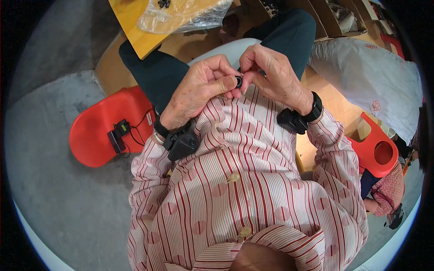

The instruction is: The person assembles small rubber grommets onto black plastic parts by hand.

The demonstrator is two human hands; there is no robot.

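In front of my chest, my left hand [201, 86] pinches a small black ring-shaped part [238, 81] between thumb and fingers. From the other side my right hand [273, 74] comes up against the part, its thumb and forefinger closed together. Whatever sits between those right fingertips is too small to make out. Beyond my hands, a clear plastic bag [183, 16] lies on a yellow tabletop [126, 20], with several small black pieces [164, 3] at its top.
A red stool [104, 131] on my left holds a small black device with a cable. To the right are a large white sack [370, 77], another red stool [375, 147] and another person [389, 187]. Open cardboard boxes [339, 20] stand at the far right.
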